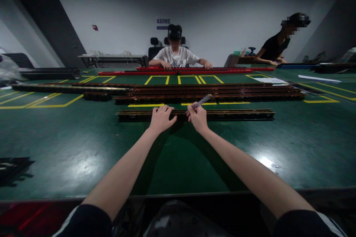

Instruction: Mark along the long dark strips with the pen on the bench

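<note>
A long dark rail (pixel 239 114) with thin brass-coloured lines along its top lies crosswise on the green table in front of me. My left hand (pixel 162 118) lies over it left of its middle, fingers bent across the far edge and thumb on the near side. Between the thumb and fingers of my right hand (pixel 198 117) is a slim pen-like tool with a clear barrel, a pen (pixel 204 100) by its look. It slants down to the left, its lower end at the rail; whether the tip touches cannot be made out.
Beyond the rail lies a bundle of similar dark rails (pixel 211 92). Across the table, a person in a white shirt (pixel 178 57) handles red rails (pixel 222 71); another person (pixel 274 48) leans in at the right. A black toothed part (pixel 15 170) lies near left. Yellow lines mark the green table (pixel 83 148).
</note>
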`<state>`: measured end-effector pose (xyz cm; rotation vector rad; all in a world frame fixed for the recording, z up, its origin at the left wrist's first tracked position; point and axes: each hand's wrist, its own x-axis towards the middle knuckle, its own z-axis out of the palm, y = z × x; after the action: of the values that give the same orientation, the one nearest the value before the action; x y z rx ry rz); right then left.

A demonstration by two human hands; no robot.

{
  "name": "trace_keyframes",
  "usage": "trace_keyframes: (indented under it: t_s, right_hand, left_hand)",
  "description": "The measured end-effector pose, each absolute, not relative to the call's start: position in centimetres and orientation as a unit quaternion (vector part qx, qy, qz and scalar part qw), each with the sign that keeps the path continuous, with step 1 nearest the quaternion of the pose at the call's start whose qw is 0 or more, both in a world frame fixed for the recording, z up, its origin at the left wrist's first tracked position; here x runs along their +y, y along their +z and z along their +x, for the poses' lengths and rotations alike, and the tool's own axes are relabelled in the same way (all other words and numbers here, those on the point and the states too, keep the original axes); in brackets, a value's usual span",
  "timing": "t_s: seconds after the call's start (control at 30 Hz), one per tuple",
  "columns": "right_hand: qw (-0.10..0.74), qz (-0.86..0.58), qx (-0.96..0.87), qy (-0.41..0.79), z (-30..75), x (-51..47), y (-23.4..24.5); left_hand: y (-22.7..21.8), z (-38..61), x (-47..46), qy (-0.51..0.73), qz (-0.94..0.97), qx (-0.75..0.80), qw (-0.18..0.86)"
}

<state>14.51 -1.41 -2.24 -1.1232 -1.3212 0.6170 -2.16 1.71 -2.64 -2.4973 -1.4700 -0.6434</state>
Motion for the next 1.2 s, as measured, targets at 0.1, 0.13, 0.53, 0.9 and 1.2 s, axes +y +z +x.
trace_keyframes:
  t_s: [0.1, 0.13, 0.53, 0.9, 1.2]
  right_hand:
    - [0.607, -0.484, -0.571, 0.267, 14.51, -1.36, -2.31]
    - [0.607, -0.485, -0.571, 0.266, 14.51, -1.34, -2.33]
    - [0.616, -0.474, -0.572, 0.262, 14.44, -1.38, -2.45]
    - [0.610, -0.481, -0.572, 0.263, 14.51, -1.36, -2.40]
    - [0.613, -0.483, -0.567, 0.263, 14.50, -1.14, -2.54]
  left_hand:
    - [-2.74, -2.17, 1.78, -0.218, -0.838, -0.492, 0.090]
    - [-2.77, -2.17, 1.81, -0.218, -0.838, -0.492, 0.091]
    - [-2.70, -2.17, 1.76, -0.217, -0.839, -0.492, 0.090]
    - [-2.64, -2.17, 1.77, -0.222, -0.838, -0.491, 0.088]
    - [-2.76, -2.14, 1.80, -0.222, -0.837, -0.491, 0.094]
